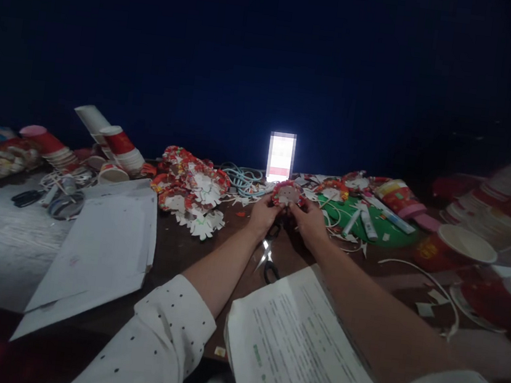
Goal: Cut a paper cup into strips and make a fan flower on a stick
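Between my two hands is a small round paper craft piece (287,195) with a red, frilled edge and a pale brownish middle. My left hand (263,216) grips its left side, and my right hand (308,221) grips its right side. Both sets of fingers are closed on the rim. Just below them, a pair of scissors (270,270) with black handles lies spread on the dark table (200,265). To the left, several similar red and white paper pieces (193,187) are heaped together.
White paper sheets (104,247) cover the left, near stacked paper cups (123,150). A printed booklet (297,346) lies at the front. On the right are a green sheet (394,233), glue tubes (367,222), a white cord (431,276) and a red cup (458,247). A bright screen (281,156) glows behind.
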`<state>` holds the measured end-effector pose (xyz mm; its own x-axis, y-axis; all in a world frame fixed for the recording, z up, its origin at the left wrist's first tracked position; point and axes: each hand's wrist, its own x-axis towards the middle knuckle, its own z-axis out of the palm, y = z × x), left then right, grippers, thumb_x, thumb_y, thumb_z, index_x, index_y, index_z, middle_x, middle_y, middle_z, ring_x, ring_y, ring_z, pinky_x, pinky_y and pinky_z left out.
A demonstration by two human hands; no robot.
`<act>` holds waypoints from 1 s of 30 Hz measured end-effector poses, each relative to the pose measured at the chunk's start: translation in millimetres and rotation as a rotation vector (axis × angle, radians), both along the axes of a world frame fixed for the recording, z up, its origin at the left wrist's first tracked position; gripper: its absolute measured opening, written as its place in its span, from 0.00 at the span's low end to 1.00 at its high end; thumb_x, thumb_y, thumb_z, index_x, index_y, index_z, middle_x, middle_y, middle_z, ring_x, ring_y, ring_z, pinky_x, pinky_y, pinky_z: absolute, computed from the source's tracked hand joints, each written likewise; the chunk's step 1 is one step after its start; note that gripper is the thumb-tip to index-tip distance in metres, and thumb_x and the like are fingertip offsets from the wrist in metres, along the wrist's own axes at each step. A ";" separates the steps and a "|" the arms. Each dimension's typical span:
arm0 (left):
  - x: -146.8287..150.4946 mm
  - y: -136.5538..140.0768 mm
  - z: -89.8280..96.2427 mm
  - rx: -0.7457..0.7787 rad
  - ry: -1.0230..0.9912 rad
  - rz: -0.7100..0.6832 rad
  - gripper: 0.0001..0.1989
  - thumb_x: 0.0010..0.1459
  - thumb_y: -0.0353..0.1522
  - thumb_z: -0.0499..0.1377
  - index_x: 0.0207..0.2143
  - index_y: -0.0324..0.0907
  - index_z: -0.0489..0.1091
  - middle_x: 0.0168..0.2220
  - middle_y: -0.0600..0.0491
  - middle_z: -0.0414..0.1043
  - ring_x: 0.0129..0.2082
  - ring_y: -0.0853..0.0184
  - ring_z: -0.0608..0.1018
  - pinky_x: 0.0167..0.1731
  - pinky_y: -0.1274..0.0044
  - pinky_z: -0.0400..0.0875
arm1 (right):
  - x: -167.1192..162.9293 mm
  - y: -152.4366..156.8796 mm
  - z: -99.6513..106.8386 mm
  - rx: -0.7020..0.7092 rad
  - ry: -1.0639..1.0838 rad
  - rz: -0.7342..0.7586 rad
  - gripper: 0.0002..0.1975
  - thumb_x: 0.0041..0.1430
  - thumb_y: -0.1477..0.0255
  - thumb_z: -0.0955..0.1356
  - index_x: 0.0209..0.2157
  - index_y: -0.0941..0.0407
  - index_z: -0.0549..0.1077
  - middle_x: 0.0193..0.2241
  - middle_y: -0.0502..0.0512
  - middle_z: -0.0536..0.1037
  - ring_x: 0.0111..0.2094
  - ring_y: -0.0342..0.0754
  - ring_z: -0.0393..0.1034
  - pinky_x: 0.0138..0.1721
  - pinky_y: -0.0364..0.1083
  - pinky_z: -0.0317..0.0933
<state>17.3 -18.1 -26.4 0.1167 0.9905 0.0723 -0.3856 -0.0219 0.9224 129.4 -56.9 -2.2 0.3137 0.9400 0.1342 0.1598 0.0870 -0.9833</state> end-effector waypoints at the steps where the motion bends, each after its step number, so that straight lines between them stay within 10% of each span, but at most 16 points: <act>1: 0.1 0.4 -0.3 -0.002 0.005 0.001 0.17 0.39 0.32 0.68 0.35 0.39 0.73 0.30 0.54 0.75 0.27 0.71 0.73 0.33 0.77 0.69 | -0.2 0.0 -0.2 0.001 0.007 0.002 0.16 0.47 0.64 0.68 0.37 0.57 0.74 0.27 0.52 0.77 0.25 0.45 0.68 0.26 0.44 0.63; 30: -0.9 0.7 3.8 -0.063 -0.023 -0.008 0.16 0.40 0.33 0.69 0.34 0.39 0.74 0.28 0.54 0.76 0.26 0.69 0.75 0.34 0.74 0.72 | -5.8 -3.7 2.9 -0.021 0.096 0.068 0.17 0.45 0.69 0.68 0.39 0.57 0.71 0.28 0.50 0.78 0.25 0.44 0.69 0.27 0.43 0.65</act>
<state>16.5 -17.4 -22.6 0.1233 0.9923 0.0122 -0.4063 0.0393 0.9129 123.6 -60.6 0.7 0.2597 0.9618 0.0869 0.0593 0.0739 -0.9955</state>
